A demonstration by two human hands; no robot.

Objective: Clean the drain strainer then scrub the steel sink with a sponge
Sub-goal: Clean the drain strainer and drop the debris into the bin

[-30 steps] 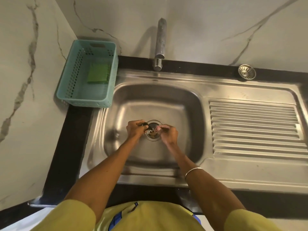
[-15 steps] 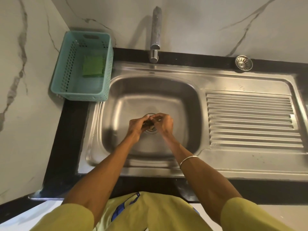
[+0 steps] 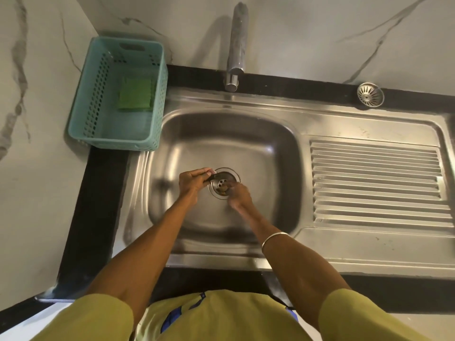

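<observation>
The drain strainer (image 3: 222, 184) sits in the drain at the middle of the steel sink (image 3: 270, 148), with brown bits on it. My left hand (image 3: 192, 183) is at the strainer's left rim and pinches a small dark piece (image 3: 212, 177) between thumb and fingers. My right hand (image 3: 239, 194) is blurred, its fingertips at the strainer's right rim by the brown bits; its grip is unclear. A green sponge (image 3: 135, 96) lies in the teal basket (image 3: 157, 119) left of the sink.
The tap (image 3: 235, 57) stands behind the basin. A second round strainer (image 3: 370, 97) lies on the black counter at the back right. The ribbed draining board (image 3: 376, 183) fills the sink's right side. Marble walls close the left and back.
My hands were together over the drain half a second ago; they have parted, and the strainer shows between them. The right hand has drawn back toward me.
</observation>
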